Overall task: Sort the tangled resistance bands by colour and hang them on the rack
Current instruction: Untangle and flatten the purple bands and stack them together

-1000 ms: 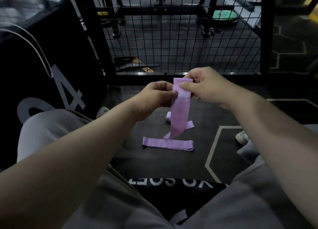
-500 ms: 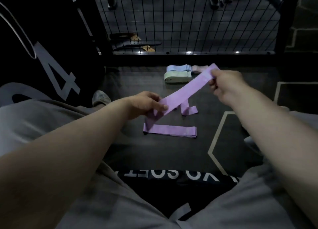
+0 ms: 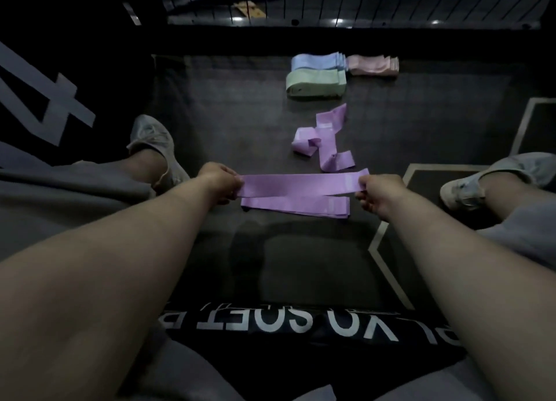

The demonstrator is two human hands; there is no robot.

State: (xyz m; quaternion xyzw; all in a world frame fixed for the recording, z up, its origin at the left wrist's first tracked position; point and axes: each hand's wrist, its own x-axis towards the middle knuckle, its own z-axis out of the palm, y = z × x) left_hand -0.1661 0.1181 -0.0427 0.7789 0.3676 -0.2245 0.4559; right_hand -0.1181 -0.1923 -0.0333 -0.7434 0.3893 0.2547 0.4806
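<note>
Hands: two, left hand and right hand.
Purple: one stretched band; one flat purple pile, layer count unclear in dim light; one tangled purple heap.
Folded stacks: three, namely blue stack, green stack, pink stack.
Shoes: two, left shoe and right shoe.

from here i see loose grey shorts, a pale grey left sneaker, a matching right sneaker, forearms bare.
</note>
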